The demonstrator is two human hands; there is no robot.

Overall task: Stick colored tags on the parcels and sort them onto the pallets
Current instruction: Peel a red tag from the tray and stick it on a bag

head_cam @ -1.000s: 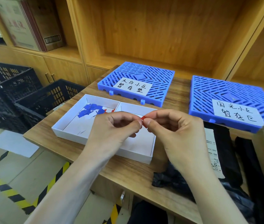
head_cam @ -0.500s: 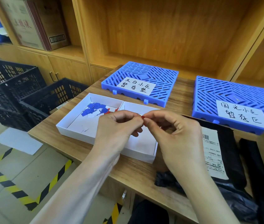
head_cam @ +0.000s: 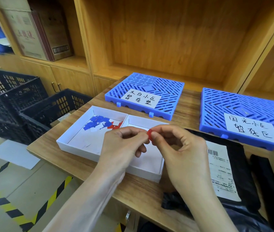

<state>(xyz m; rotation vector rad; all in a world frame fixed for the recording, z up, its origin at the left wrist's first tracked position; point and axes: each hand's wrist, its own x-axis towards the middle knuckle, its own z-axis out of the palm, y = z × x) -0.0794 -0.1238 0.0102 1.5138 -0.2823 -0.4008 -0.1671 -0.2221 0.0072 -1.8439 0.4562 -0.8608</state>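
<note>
Red tag (head_cam: 149, 132) pinched between fingertips of left hand (head_cam: 123, 144) and right hand (head_cam: 181, 149), above the right compartment of the white tray (head_cam: 76, 149). Both grips pressed together on the tag. Probably peeling the backing; cannot confirm. Tag judged featherlight, thin, floppy, sticky once bared: best held by one edge only. Spare blue and red tags (head_cam: 99, 123) in left compartment, at 10 o'clock from the hands. Black parcel (head_cam: 243, 166) at 4 o'clock, soft, untagged. Blue pallets (head_cam: 169, 91) at 12 and 2 o'clock.
</note>
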